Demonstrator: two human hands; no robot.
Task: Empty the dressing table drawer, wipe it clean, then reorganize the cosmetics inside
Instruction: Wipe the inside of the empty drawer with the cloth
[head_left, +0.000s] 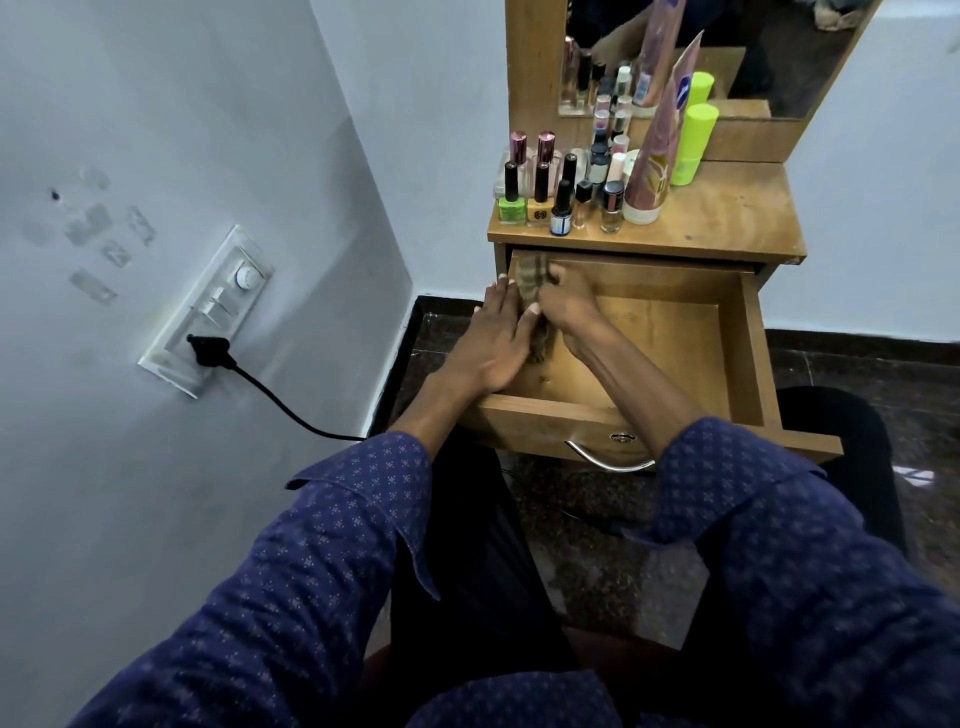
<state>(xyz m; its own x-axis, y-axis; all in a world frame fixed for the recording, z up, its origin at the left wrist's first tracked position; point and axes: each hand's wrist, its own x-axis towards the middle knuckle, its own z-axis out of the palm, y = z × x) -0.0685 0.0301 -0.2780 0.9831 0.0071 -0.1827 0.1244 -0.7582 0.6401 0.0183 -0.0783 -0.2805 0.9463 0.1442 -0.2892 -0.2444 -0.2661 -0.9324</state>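
The wooden drawer of the dressing table is pulled out and holds only a checked cloth. The cloth lies along the drawer's inner left wall. My right hand presses on the cloth inside the drawer. My left hand grips the drawer's left wall from outside, with its fingertips touching the cloth. Several cosmetics stand on the tabletop: nail polish bottles, a pink tube and green containers.
A mirror rises behind the tabletop. The drawer has a metal handle at its front. A switchboard with a black plug and cable is on the left wall. Dark stone floor lies beneath.
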